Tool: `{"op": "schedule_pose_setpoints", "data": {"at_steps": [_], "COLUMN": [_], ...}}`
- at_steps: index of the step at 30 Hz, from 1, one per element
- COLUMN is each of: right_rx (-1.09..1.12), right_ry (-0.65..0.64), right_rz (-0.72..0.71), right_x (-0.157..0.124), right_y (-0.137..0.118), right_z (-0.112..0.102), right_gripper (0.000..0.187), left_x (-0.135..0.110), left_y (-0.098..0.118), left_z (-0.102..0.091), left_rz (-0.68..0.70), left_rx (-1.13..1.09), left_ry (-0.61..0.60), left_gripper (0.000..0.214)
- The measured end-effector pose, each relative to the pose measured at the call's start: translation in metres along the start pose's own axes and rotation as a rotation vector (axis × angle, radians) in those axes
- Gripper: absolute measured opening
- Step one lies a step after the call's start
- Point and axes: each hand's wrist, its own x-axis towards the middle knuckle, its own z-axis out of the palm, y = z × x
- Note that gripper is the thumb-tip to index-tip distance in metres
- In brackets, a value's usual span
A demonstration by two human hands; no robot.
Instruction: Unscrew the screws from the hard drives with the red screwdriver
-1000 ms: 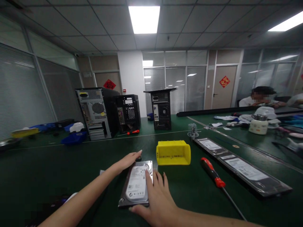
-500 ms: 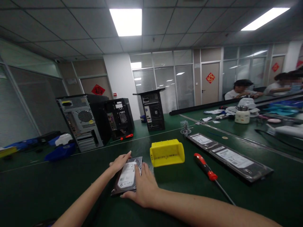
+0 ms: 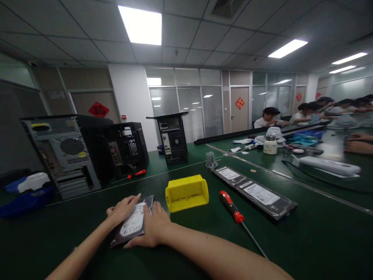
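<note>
A hard drive (image 3: 132, 223) with a white label lies on the green table (image 3: 204, 233) in front of me. My left hand (image 3: 121, 210) is curled over its far left edge, gripping it. My right hand (image 3: 153, 227) presses on its right side, fingers closed along the edge. Just right of the drive stands a yellow plastic bin (image 3: 187, 192). A red-handled screwdriver (image 3: 233, 210) lies further right on the table.
Three hard drives in a row (image 3: 253, 190) lie right of the screwdriver. Three open computer cases (image 3: 67, 151) stand at the back left, with a small red screwdriver (image 3: 136, 173) by them. Several people sit at the far right table end.
The view has swung right and pulled back. My left hand went from lying flat at the drive's far end to curling over its edge; both hands stay on the drive.
</note>
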Motion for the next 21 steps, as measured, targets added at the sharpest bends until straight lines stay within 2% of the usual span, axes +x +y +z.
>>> {"op": "schedule_pose_setpoints", "data": {"at_steps": [4, 8, 11, 14, 15, 17, 19, 21], "right_rx": [-0.017, -0.045, -0.073, -0.139, -0.161, -0.201, -0.259, -0.325], "right_ry": [-0.033, -0.052, -0.115, -0.166, -0.157, -0.054, 0.126, 0.269], "right_rz": [0.014, 0.001, -0.11, -0.232, -0.217, -0.096, 0.104, 0.319], "right_x": [0.005, -0.011, -0.051, -0.111, -0.131, -0.165, -0.187, -0.199], "right_y": [-0.003, -0.008, -0.009, 0.001, 0.009, 0.034, 0.072, 0.118], "right_z": [-0.005, -0.013, -0.036, -0.077, -0.092, -0.119, -0.136, -0.142], "right_gripper": [0.121, 0.113, 0.102, 0.084, 0.075, 0.068, 0.073, 0.082], "left_x": [-0.006, -0.021, -0.036, -0.055, -0.063, -0.079, -0.098, -0.118], "left_y": [0.005, 0.024, 0.051, 0.081, 0.09, 0.108, 0.123, 0.138], "left_z": [0.003, 0.003, -0.004, -0.012, -0.015, -0.017, -0.017, -0.012], "left_rz": [-0.005, 0.027, 0.152, 0.321, 0.372, 0.457, 0.483, 0.529], "left_rx": [0.014, 0.042, 0.06, 0.052, 0.038, -0.085, -0.194, -0.267], "left_ry": [0.048, 0.23, 0.364, 0.38, 0.372, 0.329, 0.291, 0.195], "left_gripper": [0.05, 0.059, 0.058, 0.054, 0.052, 0.049, 0.04, 0.033]}}
